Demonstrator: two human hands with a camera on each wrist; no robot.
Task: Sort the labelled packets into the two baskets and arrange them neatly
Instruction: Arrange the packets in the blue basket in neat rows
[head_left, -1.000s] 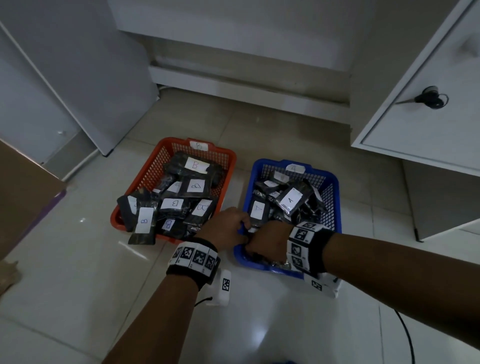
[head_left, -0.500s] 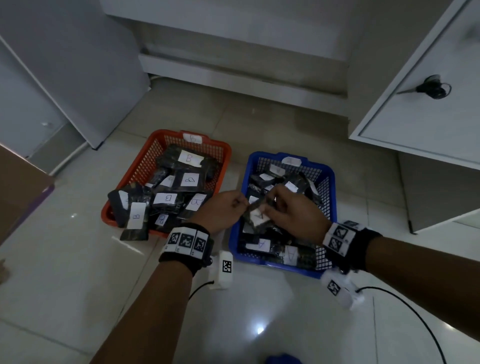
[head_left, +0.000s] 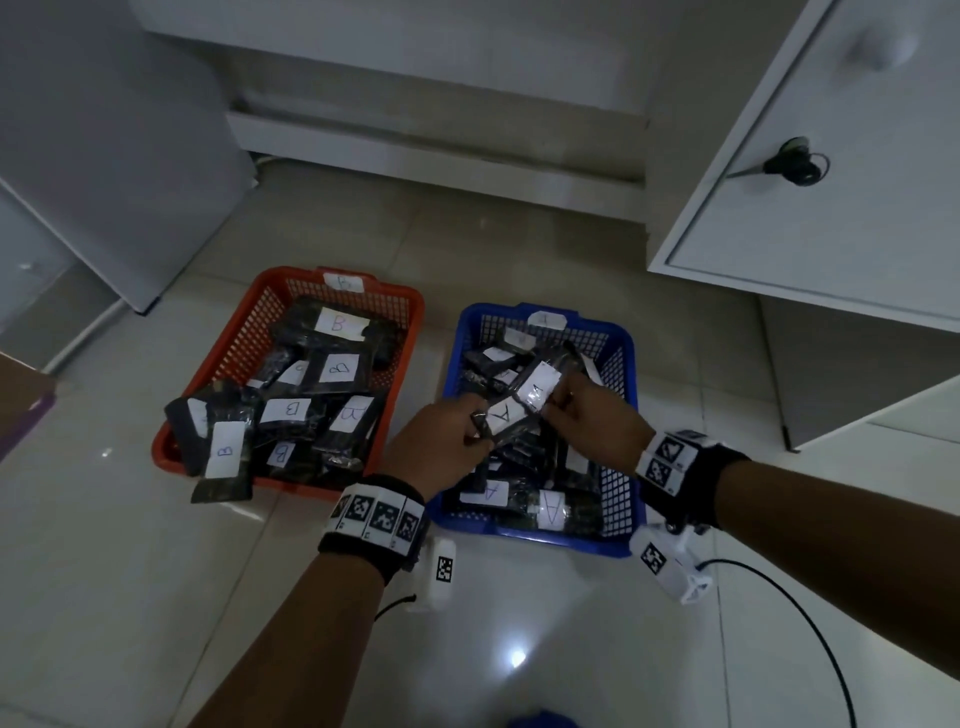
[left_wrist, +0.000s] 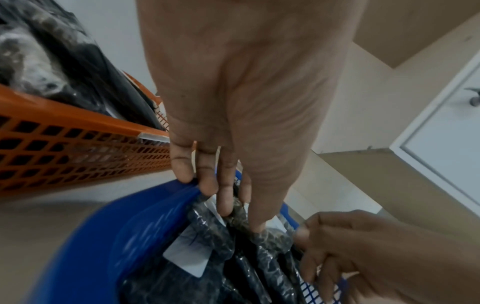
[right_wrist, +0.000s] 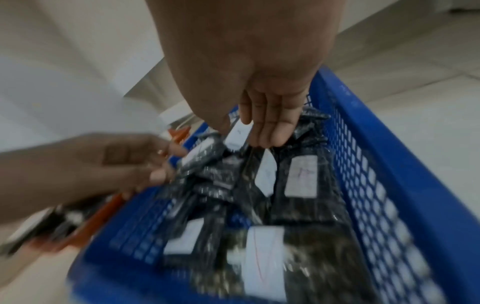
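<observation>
1. Two A packets (head_left: 519, 405) held above the blue basket (head_left: 626, 488), overlapped. Left hand (head_left: 441, 441) fingers pinch one end, right hand (head_left: 592, 421) fingers pinch the other.
2. Risk: slick wrappers; the pair could slip apart and drop crooked onto the pile beneath.
3. Risk: loose heap in the blue basket; pressing down may shove neighbours askew.
4. Orange basket (head_left: 228, 358) just beside: one B packet (head_left: 223, 460) overhangs its near rim; a knock could tip it onto the floor.
</observation>
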